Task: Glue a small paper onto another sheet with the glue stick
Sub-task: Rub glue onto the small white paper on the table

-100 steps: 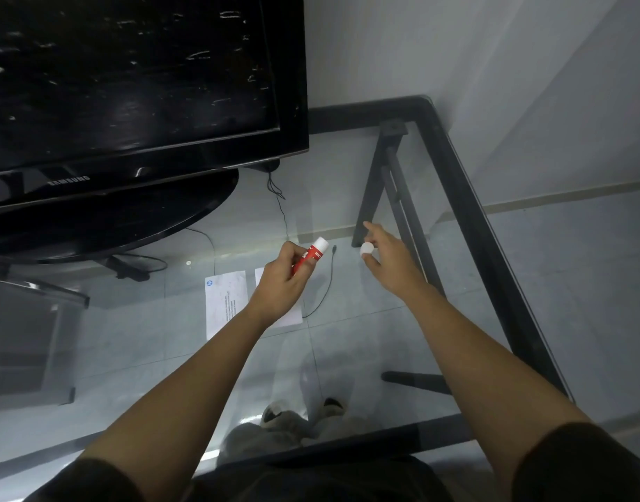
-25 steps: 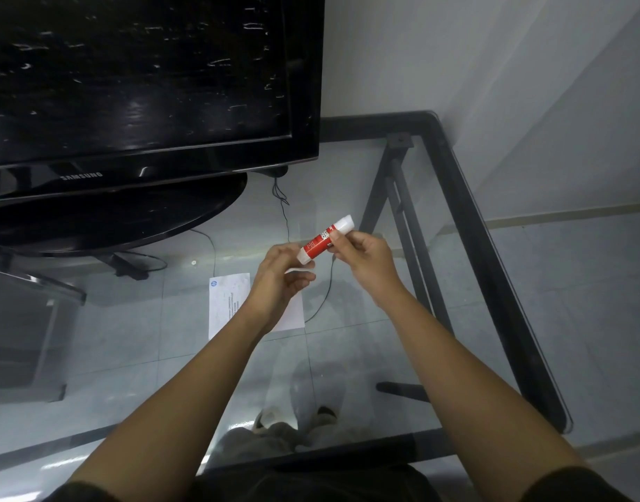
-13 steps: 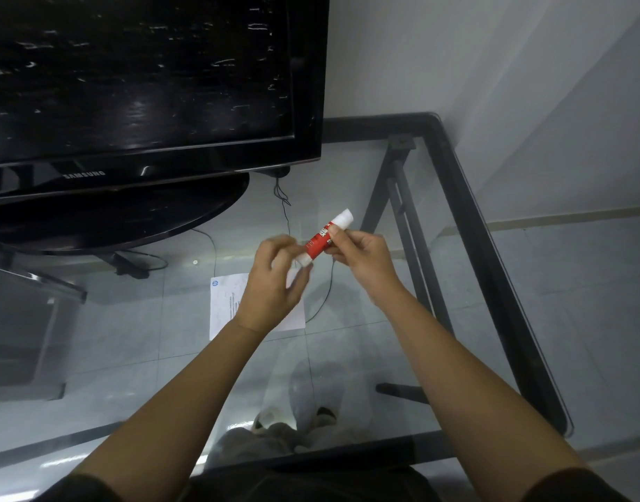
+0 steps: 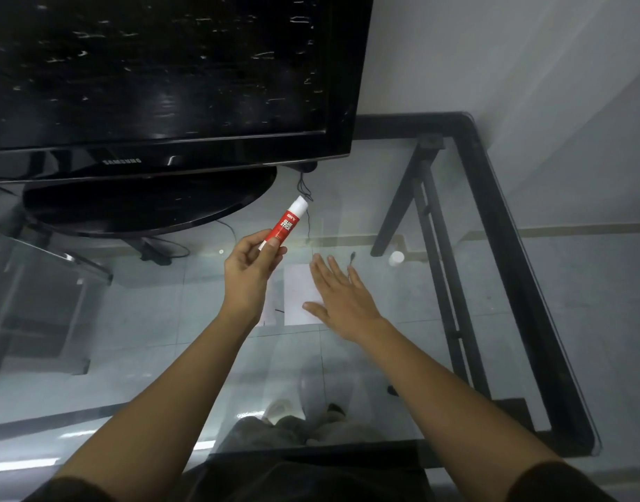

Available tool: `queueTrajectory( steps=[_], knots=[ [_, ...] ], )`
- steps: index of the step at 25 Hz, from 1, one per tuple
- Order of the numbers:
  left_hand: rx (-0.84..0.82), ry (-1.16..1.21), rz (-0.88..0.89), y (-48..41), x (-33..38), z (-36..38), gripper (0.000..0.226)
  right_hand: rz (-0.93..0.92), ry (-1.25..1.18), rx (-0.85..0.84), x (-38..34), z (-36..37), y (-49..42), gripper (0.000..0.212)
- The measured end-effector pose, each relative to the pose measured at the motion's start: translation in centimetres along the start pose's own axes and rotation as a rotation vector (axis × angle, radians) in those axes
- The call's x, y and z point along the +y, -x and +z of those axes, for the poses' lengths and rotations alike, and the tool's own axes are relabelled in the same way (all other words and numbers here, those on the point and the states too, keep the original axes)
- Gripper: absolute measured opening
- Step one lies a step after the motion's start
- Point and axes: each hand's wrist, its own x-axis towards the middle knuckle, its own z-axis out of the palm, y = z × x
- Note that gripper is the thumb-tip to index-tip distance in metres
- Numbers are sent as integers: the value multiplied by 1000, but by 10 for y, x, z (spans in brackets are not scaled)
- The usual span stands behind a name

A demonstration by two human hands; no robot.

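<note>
My left hand (image 4: 249, 264) grips the lower end of a red and white glue stick (image 4: 286, 223), which points up and away above the glass table. My right hand (image 4: 342, 295) lies flat, fingers spread, on the right part of a small white paper (image 4: 298, 297). Another sheet (image 4: 269, 313) lies to the left of the small paper, mostly hidden behind my left wrist. A small white cap (image 4: 396, 258) rests on the glass to the right of my right hand.
A large black television (image 4: 166, 85) on a round black base (image 4: 144, 208) fills the back left of the glass table (image 4: 510, 269). A thin black cable (image 4: 307, 211) runs down from it toward the papers. A wall stands behind and to the right.
Both hands held the glue stick together half a second ago. Now my right hand has let go and dropped flat onto the small paper, and my left hand holds the stick alone, higher and tilted upward.
</note>
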Motion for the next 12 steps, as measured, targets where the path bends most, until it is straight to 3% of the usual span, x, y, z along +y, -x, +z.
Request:
queueTrajectory(
  steps=[6, 12],
  knots=[
    [13, 122, -99, 0, -6, -19, 15, -45, 33, -78, 0, 22, 22, 71],
    [-5, 735, -487, 10, -16, -30, 15, -21, -112, -79, 2, 31, 51, 74]
  ],
)
